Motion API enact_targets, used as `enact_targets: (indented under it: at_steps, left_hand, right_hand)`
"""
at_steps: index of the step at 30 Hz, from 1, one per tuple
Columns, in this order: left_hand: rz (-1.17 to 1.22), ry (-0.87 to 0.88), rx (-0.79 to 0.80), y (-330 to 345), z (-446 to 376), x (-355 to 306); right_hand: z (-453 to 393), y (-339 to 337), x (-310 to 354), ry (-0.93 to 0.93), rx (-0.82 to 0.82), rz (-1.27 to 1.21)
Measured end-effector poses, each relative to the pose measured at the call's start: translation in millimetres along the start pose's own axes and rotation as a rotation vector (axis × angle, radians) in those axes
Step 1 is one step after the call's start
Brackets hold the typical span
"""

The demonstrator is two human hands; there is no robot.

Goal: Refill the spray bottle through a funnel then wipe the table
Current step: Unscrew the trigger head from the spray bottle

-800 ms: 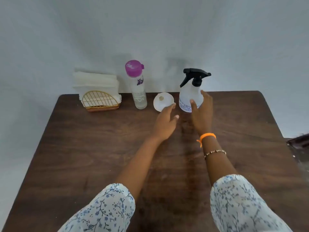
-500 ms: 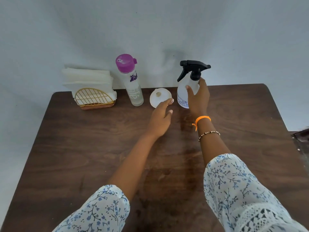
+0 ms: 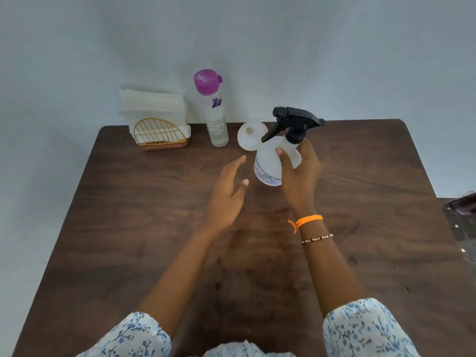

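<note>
Head view: the right hand point(image 3: 298, 173) wraps its fingers and thumb round the spray bottle point(image 3: 268, 163), which tilts and seems lifted just off the table point(image 3: 128, 228), though its base is partly hidden. The left hand point(image 3: 228, 191) hovers spread just beside it. The funnel point(image 3: 251, 135) lies behind, near the far edge. Broad bare wood lies nearer the person.

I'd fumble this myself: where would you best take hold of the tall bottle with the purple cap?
Probably the middle of the purple-capped bottle, around its straight clear body, coming from the front. It stands upright and slim, with the napkin holder and funnel flanking it.
</note>
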State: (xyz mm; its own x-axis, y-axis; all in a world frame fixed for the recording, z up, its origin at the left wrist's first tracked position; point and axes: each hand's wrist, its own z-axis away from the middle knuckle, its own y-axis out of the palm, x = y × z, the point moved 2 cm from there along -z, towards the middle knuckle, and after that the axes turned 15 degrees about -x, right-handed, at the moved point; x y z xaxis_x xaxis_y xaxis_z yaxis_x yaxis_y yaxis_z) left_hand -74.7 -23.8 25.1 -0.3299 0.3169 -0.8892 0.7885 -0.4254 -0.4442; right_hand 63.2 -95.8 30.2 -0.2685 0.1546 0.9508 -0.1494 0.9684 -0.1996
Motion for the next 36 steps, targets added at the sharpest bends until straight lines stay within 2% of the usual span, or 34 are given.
enact_targets:
  at_steps: [10,14,27,29,32,36]
  left_hand:
    - [0.031,-0.046,-0.026,-67.8,111.8,16.4]
    - [0.032,-0.043,0.019,-78.7,144.5,31.2]
    - [-0.053,0.026,0.030,-77.5,178.0,68.2]
    - [-0.072,0.011,0.019,-75.1,178.5,71.2]
    - [-0.123,0.022,-0.002,-67.0,175.4,73.3]
    - [-0.131,0.086,-0.023,-54.6,162.3,66.3]
  right_hand:
    - [142.5,-36.9,16.9,-0.053,0.168,0.043]
    - [178.7,-49.5,9.3,-0.155,0.224,0.141]
    - [208.0,-60.1,-0.6,-0.314,0.314,0.313]
    - [207.4,-60.6,-0.9,-0.256,0.352,0.295]
    - [204.6,-61.9,2.9,-0.087,0.385,0.112]
    - [201.4,-60.9,13.7,-0.013,0.354,0.004]
